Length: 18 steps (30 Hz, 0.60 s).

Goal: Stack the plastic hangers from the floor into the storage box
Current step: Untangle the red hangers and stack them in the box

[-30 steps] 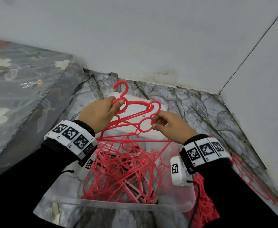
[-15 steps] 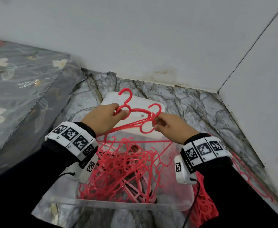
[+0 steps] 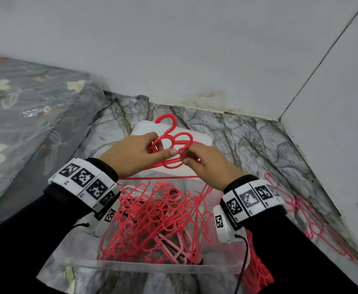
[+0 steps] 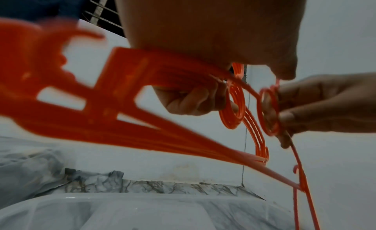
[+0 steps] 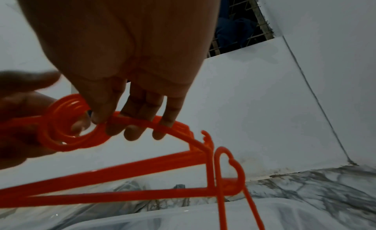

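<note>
Gripping a bunch of red hangers (image 3: 169,143) with our left hand (image 3: 131,153) and right hand (image 3: 207,164), both curled round them, above the half-full storage box (image 3: 152,268).

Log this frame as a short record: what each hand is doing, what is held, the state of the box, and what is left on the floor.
left hand: grips the hangers at the rings below the hook
right hand: fingers curled round the hangers' shoulder by a ring
hangers: red, several aligned, held above the box
box: clear plastic, on the floor, holds a loose tangle of red and pink hangers
lid: white, lies behind the box
floor hangers: more red ones lie right of the box
step: bunch not yet put in
</note>
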Each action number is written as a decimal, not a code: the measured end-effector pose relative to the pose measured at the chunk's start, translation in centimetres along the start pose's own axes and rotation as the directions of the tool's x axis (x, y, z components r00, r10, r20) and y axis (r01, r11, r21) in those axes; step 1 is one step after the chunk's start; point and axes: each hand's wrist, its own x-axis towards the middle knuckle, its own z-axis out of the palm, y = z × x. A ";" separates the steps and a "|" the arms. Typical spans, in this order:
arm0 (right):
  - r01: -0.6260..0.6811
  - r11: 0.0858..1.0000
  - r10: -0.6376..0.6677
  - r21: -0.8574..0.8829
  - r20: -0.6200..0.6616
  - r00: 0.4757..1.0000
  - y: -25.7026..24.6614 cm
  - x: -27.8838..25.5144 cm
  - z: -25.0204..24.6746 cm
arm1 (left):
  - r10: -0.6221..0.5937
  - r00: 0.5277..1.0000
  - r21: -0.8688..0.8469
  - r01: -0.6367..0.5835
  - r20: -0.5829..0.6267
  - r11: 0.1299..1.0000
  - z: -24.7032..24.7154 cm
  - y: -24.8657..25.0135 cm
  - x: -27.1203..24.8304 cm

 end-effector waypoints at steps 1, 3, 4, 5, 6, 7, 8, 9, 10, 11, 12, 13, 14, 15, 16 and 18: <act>0.018 1.000 -0.018 0.006 -0.034 0.999 -0.3 0.1 0.1 | 0.009 1.000 0.025 -0.009 0.008 1.000 0.2 0.1 0.0; 0.039 0.999 -0.038 0.015 -0.067 0.997 -0.7 0.3 0.2 | 0.025 1.000 0.091 -0.026 0.010 0.996 0.5 0.2 0.0; 0.043 0.999 -0.042 0.022 -0.073 0.996 -0.7 0.3 0.3 | 0.028 1.000 0.116 -0.028 0.005 0.993 0.6 0.2 0.0; 0.043 0.999 -0.041 0.030 -0.078 0.996 -0.7 0.2 0.3 | 0.029 1.000 0.139 -0.029 0.000 0.990 0.6 0.3 0.0; 0.039 0.999 -0.036 0.035 -0.086 0.996 -0.7 0.2 0.4 | 0.031 1.000 0.161 -0.029 -0.005 0.986 0.7 0.3 0.0; 0.034 0.999 -0.030 0.036 -0.096 0.995 -0.6 0.2 0.4 | 0.033 0.999 0.187 -0.032 -0.007 0.982 0.7 0.4 0.0; 0.025 0.999 -0.021 0.038 -0.105 0.994 -0.5 0.2 0.3 | 0.036 0.999 0.214 -0.034 -0.006 0.976 0.7 0.4 -0.1; 0.015 0.999 -0.011 0.039 -0.112 0.994 -0.3 0.2 0.3 | 0.039 0.999 0.241 -0.038 -0.002 0.970 0.7 0.4 -0.1; 0.002 0.999 0.002 0.036 -0.116 0.993 -0.1 0.3 0.2 | 0.043 0.999 0.269 -0.041 0.000 0.962 0.7 0.4 -0.1; -0.015 1.000 0.017 0.022 -0.118 0.993 0.1 0.3 0.1 | 0.047 0.999 0.298 -0.045 -0.001 0.953 0.7 0.3 -0.2; -0.036 0.999 0.035 -0.010 -0.118 0.992 0.5 0.2 -0.1 | 0.054 0.999 0.330 -0.049 -0.006 0.943 0.7 0.3 -0.2; -0.063 0.996 0.056 -0.061 -0.112 0.992 1.0 0.1 -0.3 | 0.063 0.998 0.364 -0.052 -0.016 0.930 0.7 0.2 -0.2; -0.095 0.987 0.083 -0.126 -0.097 0.992 1.5 0.0 -0.5 | 0.075 0.997 0.398 -0.057 -0.029 0.916 0.6 0.1 -0.2; -0.135 0.972 0.124 -0.191 -0.071 0.990 2.1 -0.2 -0.7 | 0.090 0.995 0.433 -0.063 -0.042 0.899 0.5 0.0 -0.2; -0.183 0.953 0.179 -0.241 -0.041 0.983 2.8 -0.4 -0.9 | 0.106 0.993 0.465 -0.070 -0.053 0.882 0.5 -0.2 -0.2; -0.288 0.913 0.307 -0.288 0.023 0.951 4.2 -0.8 -1.0 | 0.128 0.989 0.517 -0.070 -0.076 0.853 0.2 -0.4 -0.3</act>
